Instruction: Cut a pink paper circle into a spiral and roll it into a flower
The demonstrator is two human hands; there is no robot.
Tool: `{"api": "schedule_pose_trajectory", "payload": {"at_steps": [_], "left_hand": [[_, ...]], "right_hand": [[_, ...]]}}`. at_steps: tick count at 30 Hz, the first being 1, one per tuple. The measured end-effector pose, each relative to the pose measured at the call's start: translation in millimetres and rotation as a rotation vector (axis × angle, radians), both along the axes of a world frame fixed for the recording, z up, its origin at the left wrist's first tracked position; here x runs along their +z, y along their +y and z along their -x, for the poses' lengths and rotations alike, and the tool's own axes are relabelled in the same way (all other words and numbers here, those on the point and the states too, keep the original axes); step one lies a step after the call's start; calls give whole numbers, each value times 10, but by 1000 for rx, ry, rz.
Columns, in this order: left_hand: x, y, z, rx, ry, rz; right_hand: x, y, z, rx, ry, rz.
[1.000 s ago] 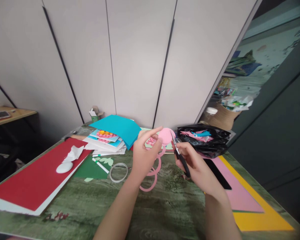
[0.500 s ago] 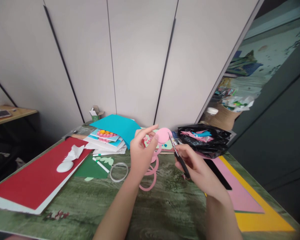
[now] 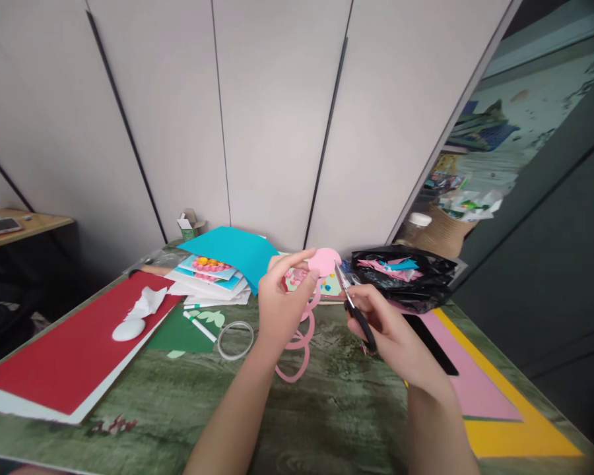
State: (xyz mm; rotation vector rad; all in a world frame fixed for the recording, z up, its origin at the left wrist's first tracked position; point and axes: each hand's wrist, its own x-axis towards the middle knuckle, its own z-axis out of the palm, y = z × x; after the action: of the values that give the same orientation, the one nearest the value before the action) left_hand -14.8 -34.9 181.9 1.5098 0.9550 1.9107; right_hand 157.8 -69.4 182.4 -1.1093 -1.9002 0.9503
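Observation:
Between the thumb and fingers of my left hand is a round pink paper circle, held up over the table. My right hand grips black-handled scissors, whose blades point up and left and meet the circle's right edge. Below the circle hangs a chain of pink paper rings, partly hidden behind my left hand. I cannot tell whether this strip is still joined to the circle. A roll of clear tape lies left of my left forearm.
Red paper, a green sheet and white markers lie left. Blue paper covers a stack behind. A black bag with paper scraps stands at back right, near a phone on pink and yellow sheets.
The pink circle has turned slightly in my left fingers and sits a little higher. The scissor blades have stayed at its right edge. The hanging rings have shifted slightly.

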Motion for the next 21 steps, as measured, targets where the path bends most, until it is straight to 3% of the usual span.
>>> {"api": "schedule_pose_trajectory", "payload": {"at_steps": [21], "left_hand": [[14,-4,-14,-31,45,-8]], "right_hand": [[-9,20,-5,-29,22,-36]]}}
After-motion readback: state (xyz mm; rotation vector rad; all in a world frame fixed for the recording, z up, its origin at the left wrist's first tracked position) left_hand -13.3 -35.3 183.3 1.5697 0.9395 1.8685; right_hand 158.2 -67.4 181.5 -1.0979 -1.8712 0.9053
